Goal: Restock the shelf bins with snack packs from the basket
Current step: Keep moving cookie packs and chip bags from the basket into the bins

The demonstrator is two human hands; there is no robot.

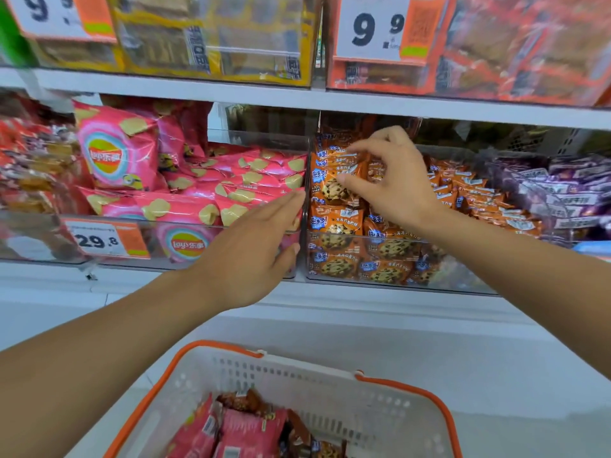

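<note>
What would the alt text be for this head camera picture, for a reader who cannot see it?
A person's right hand reaches into a clear shelf bin of orange cookie packs, while the open left hand rests against the neighbouring bin of pink chip bags. Below, a white basket with orange handles holds more snack packs.
</note>
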